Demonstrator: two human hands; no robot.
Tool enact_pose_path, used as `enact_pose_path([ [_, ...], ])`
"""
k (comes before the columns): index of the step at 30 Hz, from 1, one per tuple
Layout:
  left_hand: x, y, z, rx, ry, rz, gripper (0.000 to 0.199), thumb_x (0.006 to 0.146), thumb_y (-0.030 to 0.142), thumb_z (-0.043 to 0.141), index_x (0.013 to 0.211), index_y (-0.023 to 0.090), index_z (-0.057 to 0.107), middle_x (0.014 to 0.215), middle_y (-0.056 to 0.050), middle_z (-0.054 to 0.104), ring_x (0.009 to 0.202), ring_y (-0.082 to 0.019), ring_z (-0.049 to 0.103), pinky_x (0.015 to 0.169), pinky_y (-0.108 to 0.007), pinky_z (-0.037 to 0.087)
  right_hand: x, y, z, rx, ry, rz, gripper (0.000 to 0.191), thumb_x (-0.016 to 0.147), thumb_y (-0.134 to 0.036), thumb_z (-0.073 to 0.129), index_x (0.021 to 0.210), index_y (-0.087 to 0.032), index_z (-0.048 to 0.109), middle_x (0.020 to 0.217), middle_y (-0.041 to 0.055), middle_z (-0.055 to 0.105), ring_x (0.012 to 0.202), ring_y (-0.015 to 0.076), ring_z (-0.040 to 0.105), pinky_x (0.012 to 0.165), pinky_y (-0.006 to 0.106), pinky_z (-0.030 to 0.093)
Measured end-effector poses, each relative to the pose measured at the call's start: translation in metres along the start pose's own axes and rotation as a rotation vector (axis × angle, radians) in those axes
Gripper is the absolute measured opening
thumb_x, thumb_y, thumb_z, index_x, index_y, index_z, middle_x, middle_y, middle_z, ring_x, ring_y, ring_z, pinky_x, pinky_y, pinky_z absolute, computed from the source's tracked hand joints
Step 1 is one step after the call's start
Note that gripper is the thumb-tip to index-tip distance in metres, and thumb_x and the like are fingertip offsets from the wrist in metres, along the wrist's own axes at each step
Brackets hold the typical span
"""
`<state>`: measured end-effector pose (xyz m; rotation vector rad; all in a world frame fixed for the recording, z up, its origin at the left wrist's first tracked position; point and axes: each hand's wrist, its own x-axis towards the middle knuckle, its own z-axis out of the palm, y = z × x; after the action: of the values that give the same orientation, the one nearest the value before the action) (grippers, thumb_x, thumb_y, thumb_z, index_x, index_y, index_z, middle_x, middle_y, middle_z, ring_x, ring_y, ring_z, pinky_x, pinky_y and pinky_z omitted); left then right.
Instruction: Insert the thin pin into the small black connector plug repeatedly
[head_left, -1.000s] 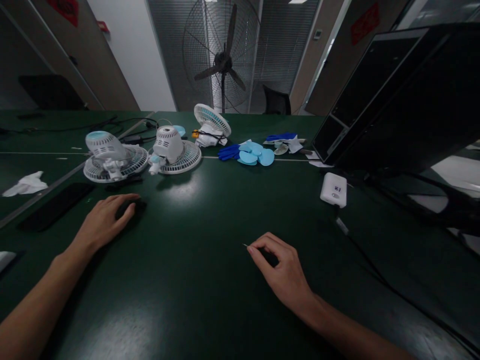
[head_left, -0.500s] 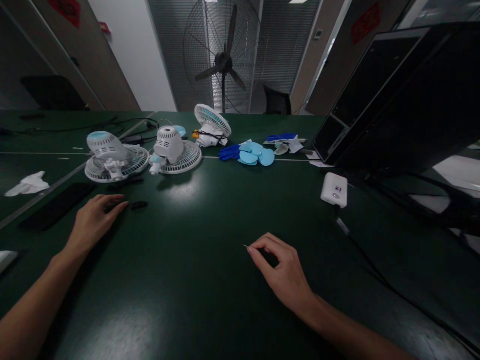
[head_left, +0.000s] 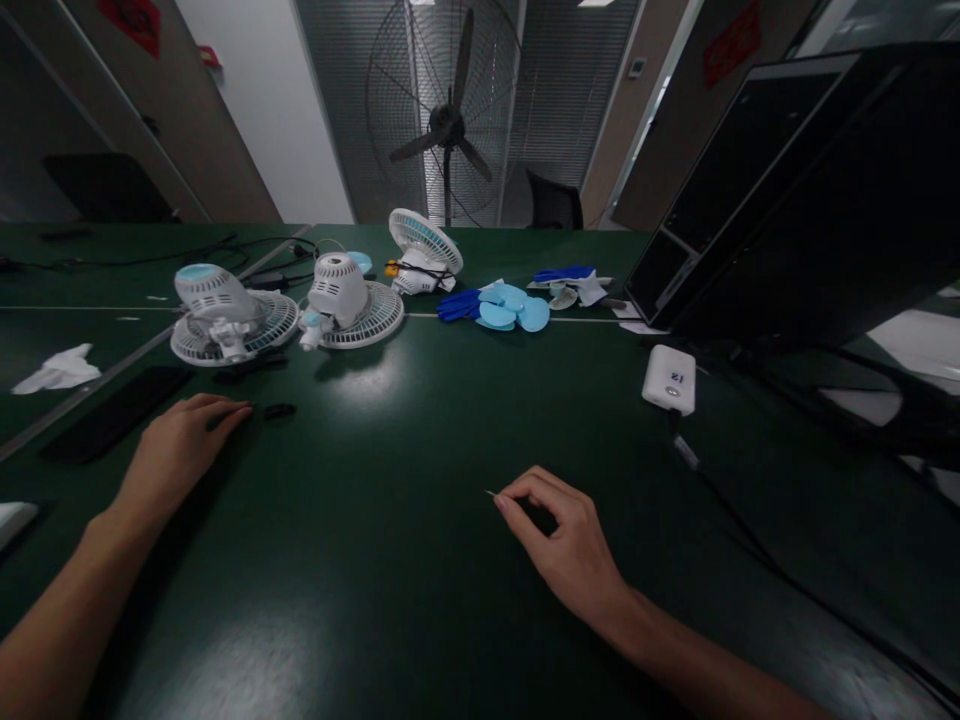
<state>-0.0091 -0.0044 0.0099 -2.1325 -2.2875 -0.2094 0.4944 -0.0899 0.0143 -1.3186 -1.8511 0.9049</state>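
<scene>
My right hand (head_left: pixel 559 540) rests low over the green table (head_left: pixel 360 560), thumb and forefinger pinched on a thin, pale, needle-like piece (head_left: pixel 490 493). Its short tip points left; the kind is too small to tell. At the left, my left hand (head_left: pixel 184 435) has thumb and forefinger pressed together at the tabletop. Whatever may be between those fingertips is too small to make out. Just right of them lies a small black object (head_left: pixel 280 411), apart from the hand. A flat dark slab (head_left: pixel 112 415) lies behind and left of the same hand.
Small white fans (head_left: pixel 217 310) stand or lie toward the back, beside blue gloves (head_left: pixel 459 304) and light-blue fan blades (head_left: pixel 514 307). On the right are a white box (head_left: pixel 669 380) with a black cable and a large black monitor (head_left: pixel 810 200). Crumpled tissue (head_left: pixel 58 369) lies far left.
The left thumb and forefinger, slightly apart before, have closed together near the small black object. My right hand and its thin piece have hardly moved.
</scene>
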Motion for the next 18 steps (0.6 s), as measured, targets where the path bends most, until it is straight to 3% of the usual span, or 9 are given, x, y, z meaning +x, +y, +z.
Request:
enact_pose_path([
  [5,-0.002,0.008,-0.005,0.005,-0.005,0.004,0.050,0.103,0.045,0.043,0.124,0.009,0.071,0.133,-0.016,0.065,0.113,-0.031,0.065,0.094,-0.039,0.050,-0.001,-0.001,0.000,0.005,0.001,0.002,0.019,0.103,-0.029,0.060,0.091,-0.022,0.072,0.089,0.0028,0.069,0.078,0.0180,0.065,0.066,0.030,0.051],
  [9,-0.002,0.011,-0.004,-0.004,0.024,-0.037,0.049,0.101,0.049,0.047,0.122,0.012,0.071,0.129,-0.014,0.067,0.108,-0.032,0.066,0.086,-0.038,0.051,-0.001,-0.002,0.000,0.008,0.002,0.008,0.017,0.103,-0.026,0.060,0.092,-0.021,0.073,0.089,0.0024,0.069,0.079,0.0180,0.065,0.068,0.030,0.050],
  [13,-0.001,0.010,0.002,-0.206,0.162,-0.186,0.043,0.092,0.048,0.059,0.117,0.015,0.072,0.114,-0.010,0.075,0.099,-0.030,0.071,0.086,-0.036,0.054,-0.001,-0.001,0.000,0.016,-0.017,0.016,0.018,0.103,-0.028,0.060,0.092,-0.021,0.073,0.090,0.0027,0.068,0.079,0.0182,0.065,0.068,0.031,0.050],
  [18,0.000,0.014,0.009,-0.388,0.265,-0.258,0.049,0.095,0.052,0.057,0.124,0.015,0.068,0.110,-0.007,0.079,0.101,-0.022,0.076,0.091,-0.029,0.057,-0.001,0.001,0.001,-0.001,0.000,-0.003,0.018,0.103,-0.028,0.061,0.092,-0.022,0.073,0.088,0.0023,0.068,0.079,0.0188,0.064,0.068,0.031,0.049],
])
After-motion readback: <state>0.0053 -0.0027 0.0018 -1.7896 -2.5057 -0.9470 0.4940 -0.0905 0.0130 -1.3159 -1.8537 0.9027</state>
